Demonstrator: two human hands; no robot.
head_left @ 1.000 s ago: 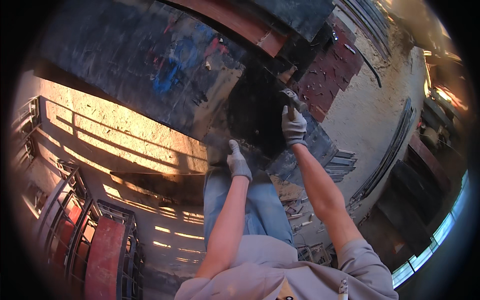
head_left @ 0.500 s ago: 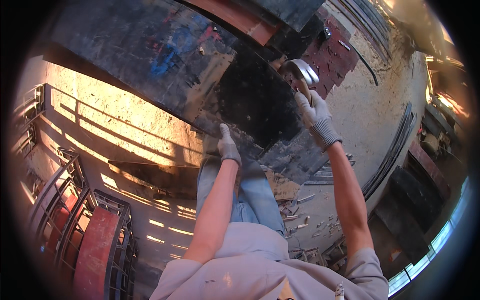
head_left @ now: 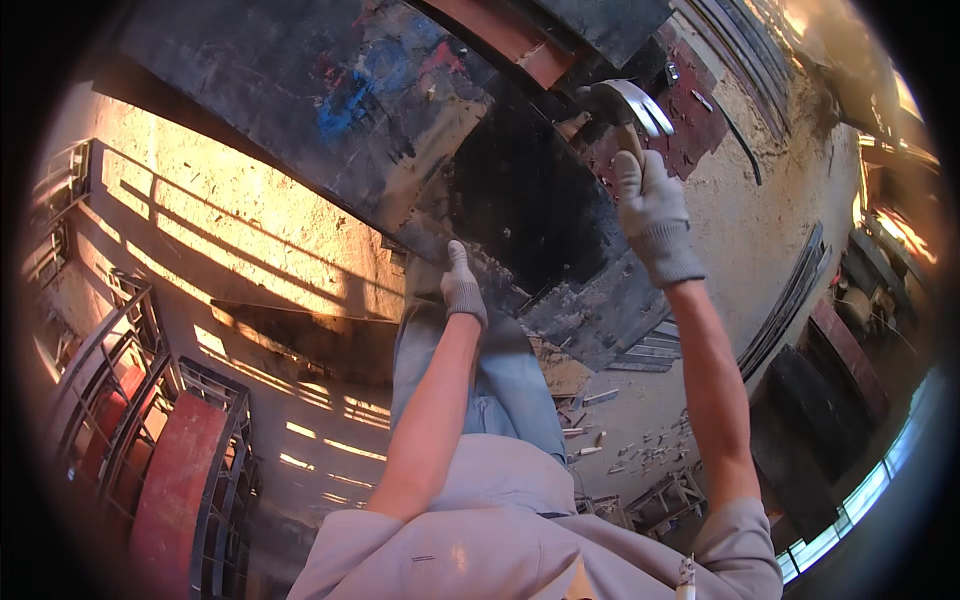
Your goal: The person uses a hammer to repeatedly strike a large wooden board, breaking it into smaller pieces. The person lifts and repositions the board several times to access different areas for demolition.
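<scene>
My right hand [head_left: 657, 212], in a pale knit glove, is closed round the wooden handle of a claw hammer [head_left: 645, 107]. The hammer's bright metal claw points to the right, and its head hovers above the far right edge of a dark, worn panel [head_left: 270, 90]. Blue and red paint smears mark the panel's surface. At the panel's near edge is my left hand [head_left: 461, 285], also gloved. Its thumb lies over the edge and its fingers go out of sight below, apparently gripping it. I cannot make out a nail under the hammer.
A reddish board [head_left: 690, 110] with debris lies beyond the hammer. Long dark strips [head_left: 785, 300] lie on the floor at right. Metal frames with red panels [head_left: 180, 480] stand at lower left. Small scraps [head_left: 640, 450] litter the floor by my legs.
My right hand has moved the hammer slightly up and to the right, away from the panel's edge. My left hand keeps its place on the panel; the whole view has shifted a little.
</scene>
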